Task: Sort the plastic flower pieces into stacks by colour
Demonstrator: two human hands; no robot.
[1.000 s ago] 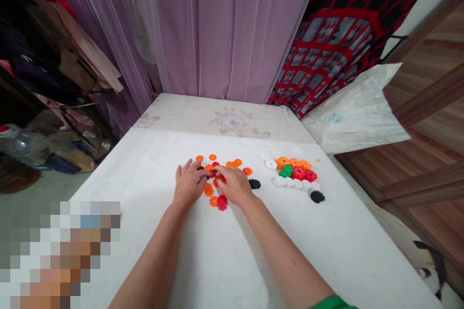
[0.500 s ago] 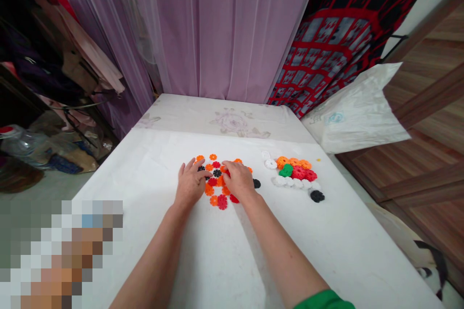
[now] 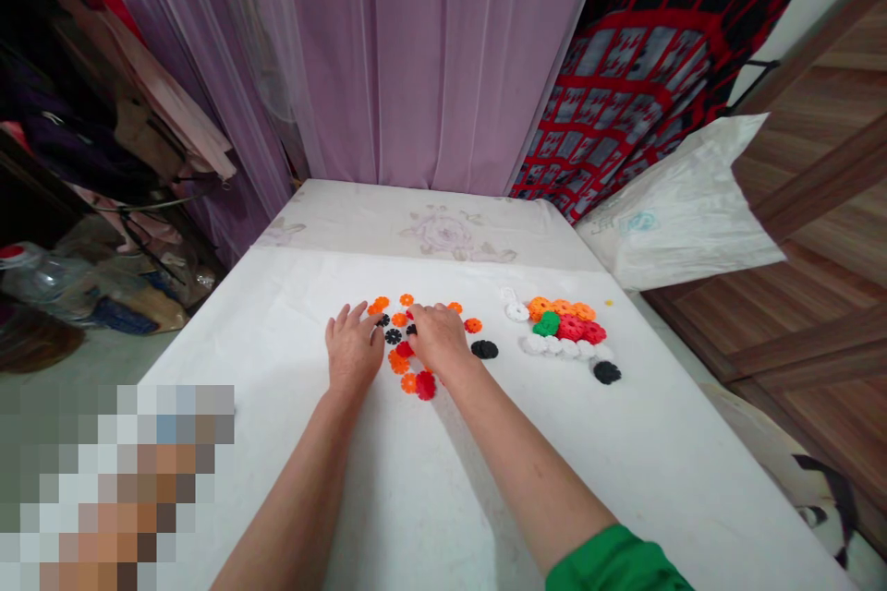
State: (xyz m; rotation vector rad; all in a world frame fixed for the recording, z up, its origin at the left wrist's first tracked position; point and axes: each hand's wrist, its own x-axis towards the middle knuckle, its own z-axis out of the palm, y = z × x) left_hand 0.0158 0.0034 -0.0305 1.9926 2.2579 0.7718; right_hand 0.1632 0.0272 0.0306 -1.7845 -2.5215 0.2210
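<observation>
Small notched discs in orange, red and black lie loosely grouped on the white tabletop. My left hand [image 3: 355, 349] is at the group's left side, fingers spread, its fingertips beside a black disc [image 3: 382, 320]. Another black disc [image 3: 393, 336] lies between the hands. Over the right part of the group is my right hand [image 3: 439, 337], its fingers bent down near a black disc and a red disc [image 3: 405, 349]; its palm hides some discs, and whether it grips one is unclear. An orange disc [image 3: 473, 325] and black discs [image 3: 485, 349] lie right of it.
Rows of orange [image 3: 561, 307], red [image 3: 580, 329] and white discs [image 3: 565, 348], a green piece [image 3: 547, 324] and black discs [image 3: 607, 372] lie at the right. A white plastic bag [image 3: 686, 212] is beyond the table's right edge.
My left hand has shifted slightly left, away from the middle discs. My right hand has moved left, uncovering discs on its right. A black disc in the middle now lies further left.
</observation>
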